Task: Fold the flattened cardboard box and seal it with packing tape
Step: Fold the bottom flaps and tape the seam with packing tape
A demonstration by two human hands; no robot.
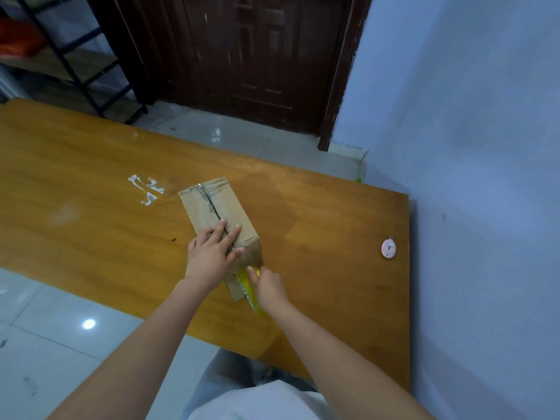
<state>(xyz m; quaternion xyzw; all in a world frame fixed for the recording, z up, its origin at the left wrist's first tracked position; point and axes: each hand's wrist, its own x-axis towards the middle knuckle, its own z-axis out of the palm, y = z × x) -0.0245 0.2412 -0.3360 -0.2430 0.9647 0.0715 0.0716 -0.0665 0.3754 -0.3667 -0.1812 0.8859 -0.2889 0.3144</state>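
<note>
A person stands at a wooden table (91, 165) with a folded cardboard box (218, 210) lying near the middle of the tabletop, its top flaps closed along a centre seam (212, 204). The left hand (212, 253) lies flat on the near end of the lid, fingers straight and spread to either side of the seam, apparently to keep the flaps pressed shut and the box from sliding. The right hand (268, 286), just beside the box's near end wall, has its fingers curled on a yellow roll of packing tape (250, 291), which sits against that wall, seemingly to start a strip at the seam's near end. The hands are close but not touching. The box's long axis runs from the person diagonally away and to the left, with the seam along it. A loose flap (235, 291) juts out low at the near end. Scraps of clear tape (147, 189) lie on the table left of the box; a small pink disc (388, 248) sits well apart near the right edge.
</note>
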